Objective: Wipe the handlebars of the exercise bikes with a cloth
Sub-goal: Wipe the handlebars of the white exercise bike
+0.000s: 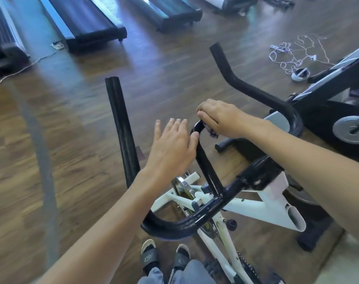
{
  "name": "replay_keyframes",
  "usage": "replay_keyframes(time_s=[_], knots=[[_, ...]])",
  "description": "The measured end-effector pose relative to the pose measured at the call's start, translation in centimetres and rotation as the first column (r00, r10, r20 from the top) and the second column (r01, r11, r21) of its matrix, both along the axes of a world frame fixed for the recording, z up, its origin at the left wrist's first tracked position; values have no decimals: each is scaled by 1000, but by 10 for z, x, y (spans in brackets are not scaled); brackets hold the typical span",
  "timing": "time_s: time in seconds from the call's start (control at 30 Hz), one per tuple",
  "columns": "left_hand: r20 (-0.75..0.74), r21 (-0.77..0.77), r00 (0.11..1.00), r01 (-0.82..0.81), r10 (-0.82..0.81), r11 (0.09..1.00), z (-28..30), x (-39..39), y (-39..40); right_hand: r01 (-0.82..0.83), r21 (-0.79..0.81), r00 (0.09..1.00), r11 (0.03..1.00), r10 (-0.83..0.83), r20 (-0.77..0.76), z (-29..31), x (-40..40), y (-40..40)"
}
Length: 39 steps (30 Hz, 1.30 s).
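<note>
Underfoot, a glossy brown wood-plank floor point(76, 124) fills the frame, with long black treadmills point(86, 21) lined up along the upper left. At lower centre stands a white tube-framed exercise bike point(254, 208), and a second, grey bike point(342, 103) sits at the right edge. The white bike's black handlebars point(197, 220) are shiny, rounded tubes: two long prongs reach toward the top of the frame, and a narrow centre loop rises in the middle. The right hand point(219, 117), just right of centre, is curled over the top of that loop, gripping a small crumpled cloth point(210, 131) against the bar. The left hand point(171, 146), at centre, has straight, spread fingers and holds nothing, its thumb touching the loop's side. A tangle of thin white cord point(297, 52) lies at upper right.
</note>
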<state>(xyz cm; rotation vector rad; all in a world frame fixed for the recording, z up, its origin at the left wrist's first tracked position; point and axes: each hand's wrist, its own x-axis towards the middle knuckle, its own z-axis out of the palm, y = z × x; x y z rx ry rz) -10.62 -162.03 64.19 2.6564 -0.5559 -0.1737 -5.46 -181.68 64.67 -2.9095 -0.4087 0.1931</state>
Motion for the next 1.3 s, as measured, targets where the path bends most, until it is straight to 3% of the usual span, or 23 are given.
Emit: replay_keyframes(time_s=[0.17, 0.37, 0.43, 0.5, 0.57, 0.7, 0.97, 1.17, 1.3], knots=[[-49, -92, 999, -26, 21, 995, -13, 5, -45, 128, 155, 975, 979, -96, -202, 10, -25, -54], [14, -155, 996, -87, 90, 984, -24, 10, -53, 114, 140, 960, 984, -72, -271, 3, -62, -101], [25, -204, 992, -120, 127, 972, -27, 9, -56, 92, 62, 981, 994, -80, -176, -1, -57, -92], [28, -202, 990, -131, 140, 971, -29, 8, -59, 3, 49, 997, 999, -7, 71, -9, -42, -75], [29, -174, 991, -126, 133, 977, -27, 9, -59, -99, 45, 974, 994, 88, 211, -16, -28, -57], [7, -117, 990, -139, 141, 983, -24, 11, -55, -133, 44, 972, 990, 122, 199, -23, -19, -53], [-8, -162, 989, -149, 150, 975, -25, 13, -59, -101, -1, 977, 995, 99, 191, -20, -49, -81], [5, -137, 985, -171, 173, 976, -24, 15, -59, -143, 113, 982, 983, 127, 142, -14, -14, -53], [-11, -132, 983, -185, 185, 974, -23, 13, -59, -105, 185, 986, 977, 77, 150, -19, -40, -76]])
